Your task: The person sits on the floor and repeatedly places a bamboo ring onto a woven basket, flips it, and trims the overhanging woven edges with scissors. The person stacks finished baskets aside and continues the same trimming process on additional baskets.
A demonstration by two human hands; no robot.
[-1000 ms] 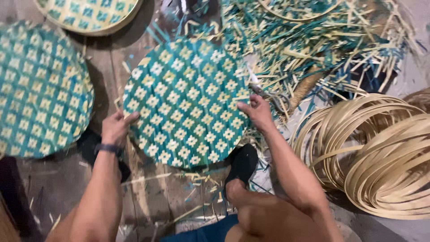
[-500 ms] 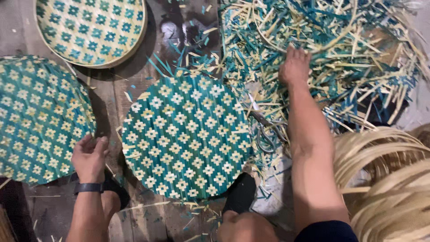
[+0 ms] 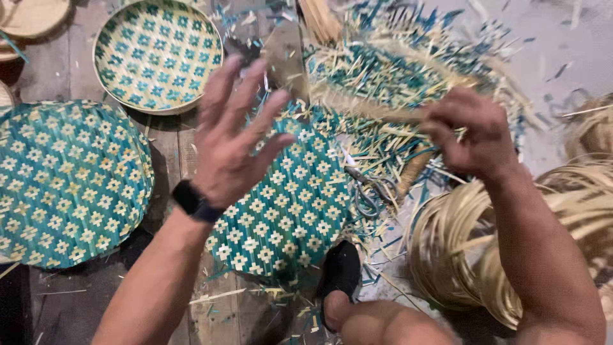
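My left hand (image 3: 233, 137) hovers spread wide above the teal woven mat (image 3: 287, 204), whose round edge shows below my wrist. My right hand (image 3: 469, 131) pinches pale bamboo strips (image 3: 377, 108) (blurred). Coiled bamboo hoops (image 3: 460, 255) crowd the floor under my right forearm.

The round woven mat (image 3: 281, 198) shows a teal and cream flower-like lattice. At ten o'clock, the woven tray (image 3: 156, 54) repeats it. The coiled strips (image 3: 460, 249) are pale tan.
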